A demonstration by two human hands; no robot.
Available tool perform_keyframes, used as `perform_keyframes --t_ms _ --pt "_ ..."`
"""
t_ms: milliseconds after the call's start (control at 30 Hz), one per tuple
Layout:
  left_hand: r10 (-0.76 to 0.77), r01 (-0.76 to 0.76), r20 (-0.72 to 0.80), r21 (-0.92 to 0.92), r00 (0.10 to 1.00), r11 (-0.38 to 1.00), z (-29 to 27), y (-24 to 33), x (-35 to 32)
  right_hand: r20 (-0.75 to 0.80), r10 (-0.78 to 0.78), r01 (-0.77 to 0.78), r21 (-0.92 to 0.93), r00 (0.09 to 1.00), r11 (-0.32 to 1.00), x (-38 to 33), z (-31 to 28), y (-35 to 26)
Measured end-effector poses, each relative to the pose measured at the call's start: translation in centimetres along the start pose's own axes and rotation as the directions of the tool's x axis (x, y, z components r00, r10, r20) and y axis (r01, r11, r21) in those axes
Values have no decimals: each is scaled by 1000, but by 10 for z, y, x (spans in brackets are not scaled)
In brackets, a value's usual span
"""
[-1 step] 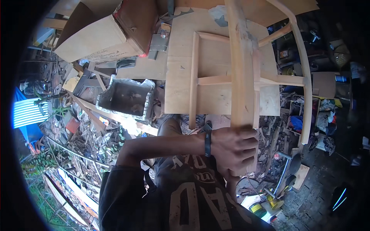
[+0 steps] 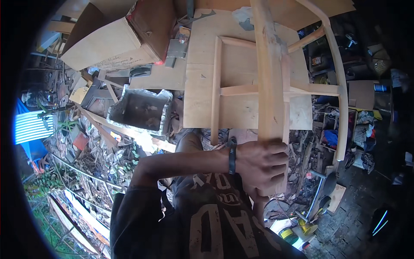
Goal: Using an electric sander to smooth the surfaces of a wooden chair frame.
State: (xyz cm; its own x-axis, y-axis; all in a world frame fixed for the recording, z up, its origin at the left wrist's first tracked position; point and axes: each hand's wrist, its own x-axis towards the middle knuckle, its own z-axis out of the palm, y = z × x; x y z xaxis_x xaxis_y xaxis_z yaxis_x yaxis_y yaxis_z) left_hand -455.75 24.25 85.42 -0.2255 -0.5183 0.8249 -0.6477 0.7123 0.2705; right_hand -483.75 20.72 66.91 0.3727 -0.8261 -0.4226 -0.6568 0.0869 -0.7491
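A pale wooden chair frame [image 2: 268, 103] stands in front of me, with a wide upright rail towards me and curved legs and crossbars. My left hand [image 2: 261, 166], with a dark band at the wrist, reaches across my body and has its fingers curled over the near end of that rail. Whether anything thin lies under the palm is hidden. Just below it, a small part of my right hand [image 2: 258, 202] shows near the same rail end; its fingers are covered by the left hand and cannot be made out.
Under the frame lies a flat cardboard sheet [image 2: 200, 90]. A large cardboard box [image 2: 108, 45] and a rough grey basin [image 2: 166, 113] are to the left. Wood scraps and litter cover the ground. To the right are a dark-headed tool [image 2: 329, 183], yellow rolls [image 2: 305, 227] and a crate of items [image 2: 331, 136].
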Motion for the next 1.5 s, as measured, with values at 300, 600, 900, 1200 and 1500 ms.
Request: perform_keyframes --t_ms 300,600,900,1200,1500 --pt "-11 24 -120 109 993 994 44 1 48 -116 47 -32 126 992 991 -10 -45 58" --pt "-42 127 -307 265 951 956 202 -16 180 -271 -143 60 -293 952 954 -13 -142 108" --pt "-24 122 -332 280 943 952 229 -35 222 -293 -39 -40 -260 955 965 5 -214 155" --pt "64 101 -426 353 903 930 260 -32 225 -291 -134 61 -246 947 967 33 -227 175" --pt "-39 151 -362 286 931 946 295 -2 188 -22 -349 316 -374 937 872 36 -206 136"
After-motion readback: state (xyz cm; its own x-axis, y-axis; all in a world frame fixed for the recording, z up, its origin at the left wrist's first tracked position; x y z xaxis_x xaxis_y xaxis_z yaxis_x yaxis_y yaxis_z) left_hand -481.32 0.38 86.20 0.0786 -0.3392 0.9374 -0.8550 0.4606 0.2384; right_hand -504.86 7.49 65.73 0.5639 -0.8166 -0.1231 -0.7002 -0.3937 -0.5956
